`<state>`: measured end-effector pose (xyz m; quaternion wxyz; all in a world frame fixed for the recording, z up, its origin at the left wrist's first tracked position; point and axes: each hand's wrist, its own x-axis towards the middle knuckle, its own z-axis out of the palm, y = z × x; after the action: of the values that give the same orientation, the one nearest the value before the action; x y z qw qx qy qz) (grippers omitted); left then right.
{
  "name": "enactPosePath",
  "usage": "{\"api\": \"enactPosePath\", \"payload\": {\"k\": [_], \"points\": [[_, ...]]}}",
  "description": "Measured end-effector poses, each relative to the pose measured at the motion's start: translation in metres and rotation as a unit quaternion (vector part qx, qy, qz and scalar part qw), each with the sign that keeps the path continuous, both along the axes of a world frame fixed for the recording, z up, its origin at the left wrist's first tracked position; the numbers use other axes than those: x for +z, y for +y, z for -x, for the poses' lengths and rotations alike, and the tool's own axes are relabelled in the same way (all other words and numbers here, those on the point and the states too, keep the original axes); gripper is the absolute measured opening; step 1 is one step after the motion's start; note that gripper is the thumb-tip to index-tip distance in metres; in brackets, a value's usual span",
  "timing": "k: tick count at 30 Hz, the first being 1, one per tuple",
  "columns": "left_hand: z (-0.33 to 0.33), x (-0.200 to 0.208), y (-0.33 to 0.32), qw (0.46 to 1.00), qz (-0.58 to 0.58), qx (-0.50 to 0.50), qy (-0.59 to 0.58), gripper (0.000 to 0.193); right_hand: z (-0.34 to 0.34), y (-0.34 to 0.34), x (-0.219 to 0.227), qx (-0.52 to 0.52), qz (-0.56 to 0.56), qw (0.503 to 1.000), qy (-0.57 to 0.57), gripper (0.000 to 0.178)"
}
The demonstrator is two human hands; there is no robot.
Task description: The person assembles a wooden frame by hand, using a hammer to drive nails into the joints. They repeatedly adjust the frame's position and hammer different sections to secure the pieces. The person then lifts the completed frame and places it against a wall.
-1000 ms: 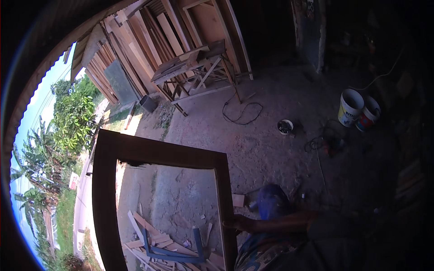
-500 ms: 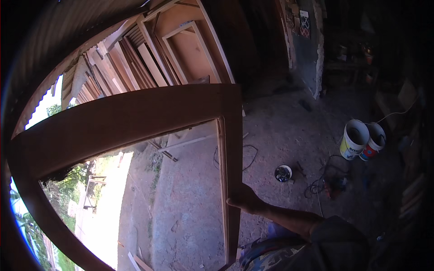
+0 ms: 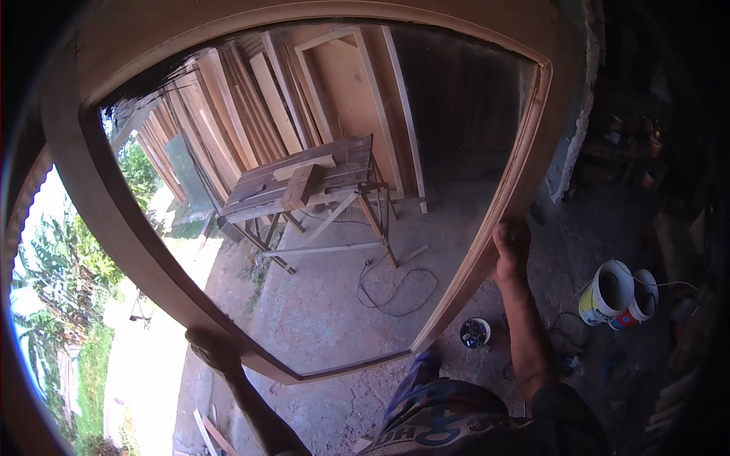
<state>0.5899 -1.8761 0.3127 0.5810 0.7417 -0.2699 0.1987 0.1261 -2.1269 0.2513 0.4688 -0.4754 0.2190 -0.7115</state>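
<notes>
A large wooden frame (image 3: 125,220) stands raised in front of me, with the yard and workshop visible through its opening. Dark bristly strands show at its upper left inner corner. Low on the left side, my left hand (image 3: 213,349) is closed around the frame's edge. My right hand (image 3: 513,243) grips the right-hand rail, fingers wrapped on its outer side. Part of the frame's top runs out of the picture.
Beyond the frame stands a wooden worktable (image 3: 255,182) bearing a wood block (image 3: 302,186). Boards (image 3: 220,106) lean behind it. A cable (image 3: 395,308) lies on the floor. To my right are a small tub (image 3: 475,333), a white-yellow bucket (image 3: 606,292) and a red-white bucket (image 3: 645,296).
The frame has risen and tilted, bringing its lower edge and the worktable into sight. My left hand now shows on it. My right hand has moved up and right with the rail.
</notes>
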Motion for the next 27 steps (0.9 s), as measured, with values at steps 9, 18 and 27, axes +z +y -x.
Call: {"api": "enactPosePath", "payload": {"k": [9, 18, 27], "points": [[0.015, -0.059, -0.293, 0.929, 0.159, -0.262, 0.208, 0.074, 0.069, -0.120, -0.023, -0.136, 0.025, 0.974, 0.179, 0.059], [0.129, -0.069, -0.500, 0.867, 0.170, -0.397, 0.248, 0.075, 0.209, -0.166, -0.124, -0.409, -0.015, 0.890, 0.201, 0.068], [0.225, -0.070, -0.658, 0.860, 0.071, -0.470, 0.186, 0.077, 0.309, -0.226, -0.152, -0.583, -0.057, 0.769, 0.254, 0.060]]}}
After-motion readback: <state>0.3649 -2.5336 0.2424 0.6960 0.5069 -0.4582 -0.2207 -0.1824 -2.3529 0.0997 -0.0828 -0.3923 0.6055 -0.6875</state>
